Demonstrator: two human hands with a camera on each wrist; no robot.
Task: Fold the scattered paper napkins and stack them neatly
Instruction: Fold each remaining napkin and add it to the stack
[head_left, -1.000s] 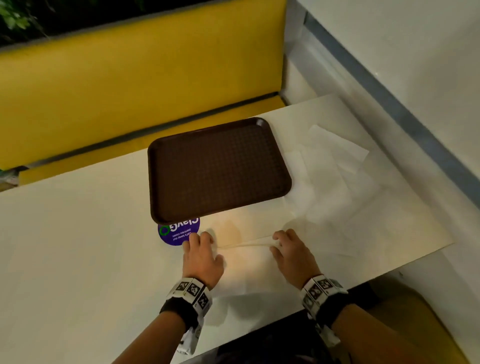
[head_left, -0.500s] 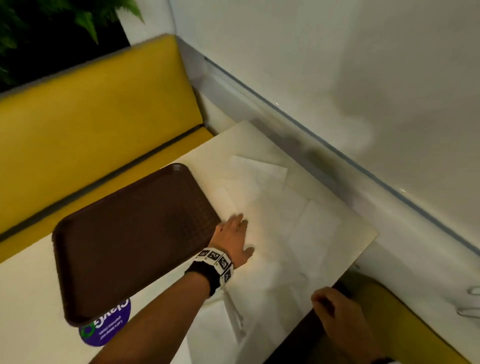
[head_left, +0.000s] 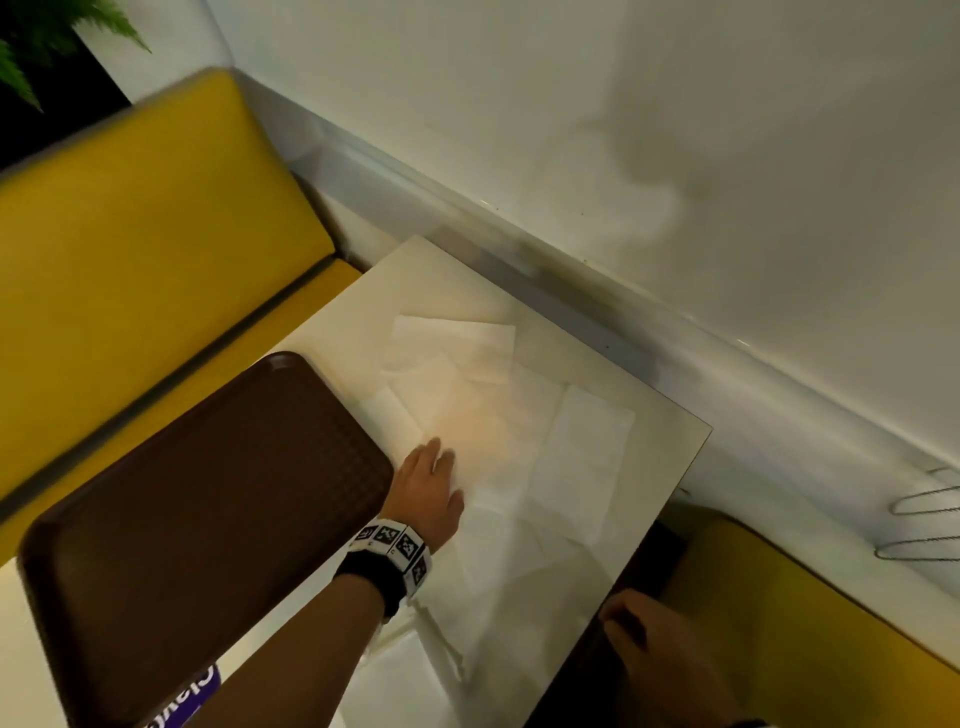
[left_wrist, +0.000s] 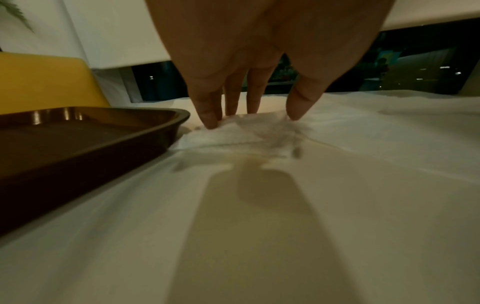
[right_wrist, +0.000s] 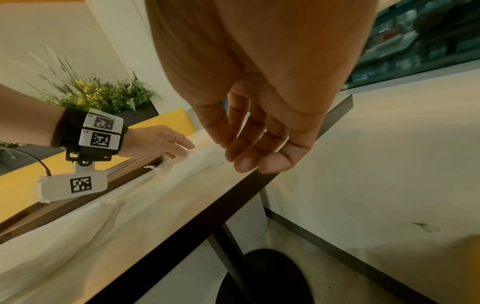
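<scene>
Several white paper napkins (head_left: 587, 441) lie scattered and overlapping on the right part of the pale table (head_left: 441, 280). My left hand (head_left: 431, 483) reaches over them just right of the brown tray (head_left: 208, 519). Its straight fingertips (left_wrist: 210, 123) and thumb press down on one napkin (left_wrist: 233, 135), which is slightly rumpled under them. A folded napkin (head_left: 400, 675) lies near me under the left forearm. My right hand (head_left: 639, 639) hangs at the table's near edge with loosely curled fingers (right_wrist: 249, 156) and holds nothing.
A yellow bench (head_left: 130, 249) runs behind the table, and a white wall (head_left: 675, 156) borders it on the right. A purple sticker (head_left: 187, 696) peeks out by the tray's near corner. The dark table edge (right_wrist: 233, 195) stands over a black pedestal base (right_wrist: 267, 277).
Both hands have left the napkin they were pressing in front of me. The left hand reached right onto the scattered napkins, the right hand drew back off the table edge, and my view turned right.
</scene>
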